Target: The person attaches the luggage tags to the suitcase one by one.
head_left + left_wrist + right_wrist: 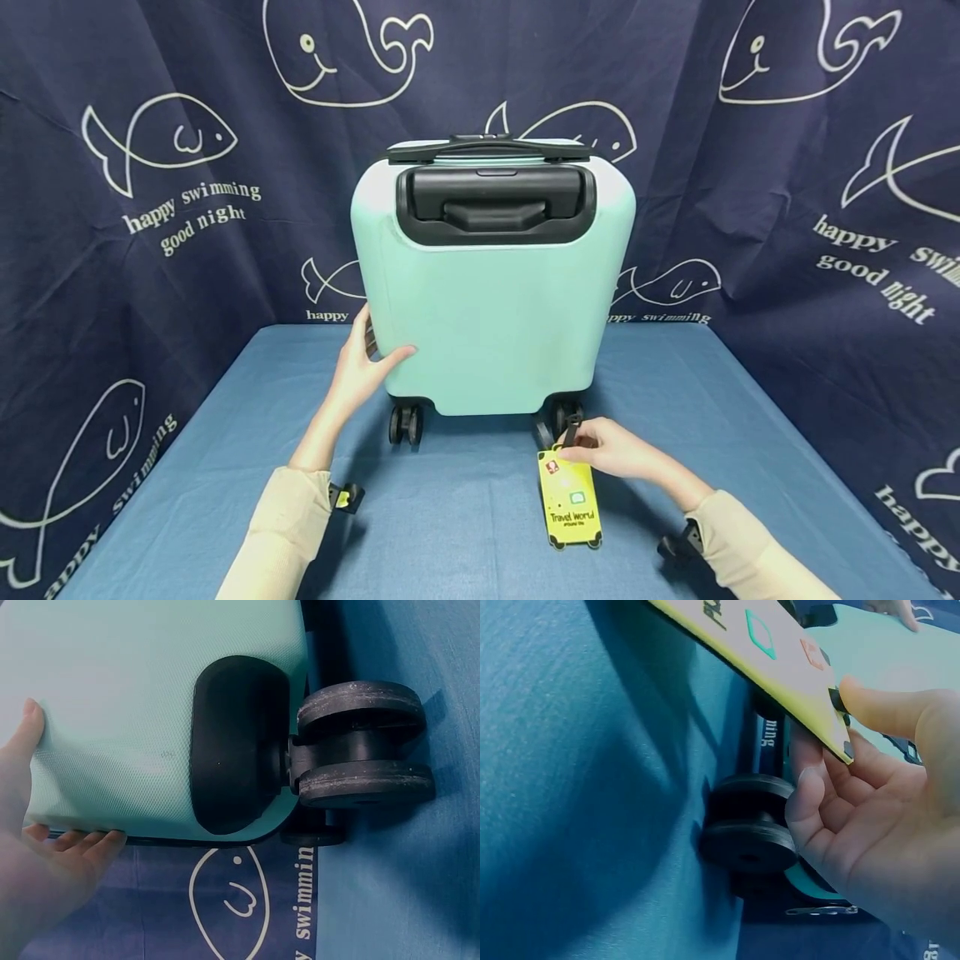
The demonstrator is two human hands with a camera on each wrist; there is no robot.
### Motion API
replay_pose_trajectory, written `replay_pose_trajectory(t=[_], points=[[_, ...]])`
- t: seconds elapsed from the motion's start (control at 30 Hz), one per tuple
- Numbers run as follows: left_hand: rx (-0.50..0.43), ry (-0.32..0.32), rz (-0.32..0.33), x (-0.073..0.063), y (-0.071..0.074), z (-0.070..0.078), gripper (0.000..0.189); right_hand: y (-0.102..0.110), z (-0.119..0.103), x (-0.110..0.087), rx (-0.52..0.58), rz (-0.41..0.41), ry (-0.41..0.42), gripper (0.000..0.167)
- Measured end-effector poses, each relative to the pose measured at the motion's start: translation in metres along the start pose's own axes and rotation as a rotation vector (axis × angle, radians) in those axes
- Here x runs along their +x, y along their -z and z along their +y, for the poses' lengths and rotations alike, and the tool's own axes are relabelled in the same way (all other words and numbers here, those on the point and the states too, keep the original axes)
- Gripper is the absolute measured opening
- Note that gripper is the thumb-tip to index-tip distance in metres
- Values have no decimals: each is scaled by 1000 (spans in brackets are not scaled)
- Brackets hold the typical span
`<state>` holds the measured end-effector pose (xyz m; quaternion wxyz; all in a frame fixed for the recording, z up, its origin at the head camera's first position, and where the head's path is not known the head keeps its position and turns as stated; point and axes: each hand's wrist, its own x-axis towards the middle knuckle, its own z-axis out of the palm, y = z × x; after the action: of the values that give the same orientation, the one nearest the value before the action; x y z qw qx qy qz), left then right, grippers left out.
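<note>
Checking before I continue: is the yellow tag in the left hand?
No, the right hand holds the yellow tag, while the left hand grips the side of the suitcase.

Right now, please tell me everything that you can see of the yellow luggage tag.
The yellow luggage tag is a thin, plastic-looking rectangle with black corners, small pictures and dark "Travel World" lettering near its lower end. The right hand pinches its upper end at the black strap, printed face toward the viewer, in front of the mint suitcase.

Finely textured, plastic-looking suitcase [491,325], scuffed matt wheels [367,782], smooth luggage tag [572,500], matt cloth tabletop [450,525]
</note>
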<state>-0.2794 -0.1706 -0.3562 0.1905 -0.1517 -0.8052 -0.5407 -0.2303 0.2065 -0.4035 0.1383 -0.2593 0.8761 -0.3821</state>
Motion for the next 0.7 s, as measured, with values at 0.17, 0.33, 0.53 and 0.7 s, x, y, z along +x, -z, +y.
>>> replay_pose_trajectory(t=[0.17, 0.33, 0.53, 0.7], points=[[-7, -14, -21, 1, 0, -1, 92, 3, -4, -2, -3, -2, 16, 21], [-1, -5, -36, 0, -1, 0, 92, 5, -6, -4, -45, 23, 65, 16], [-10, -8, -32, 0, -1, -1, 92, 8, -12, -8, -98, 71, 145, 11], [-19, -7, -29, 0, -2, -1, 91, 13, -17, -11, -96, 106, 168, 13]])
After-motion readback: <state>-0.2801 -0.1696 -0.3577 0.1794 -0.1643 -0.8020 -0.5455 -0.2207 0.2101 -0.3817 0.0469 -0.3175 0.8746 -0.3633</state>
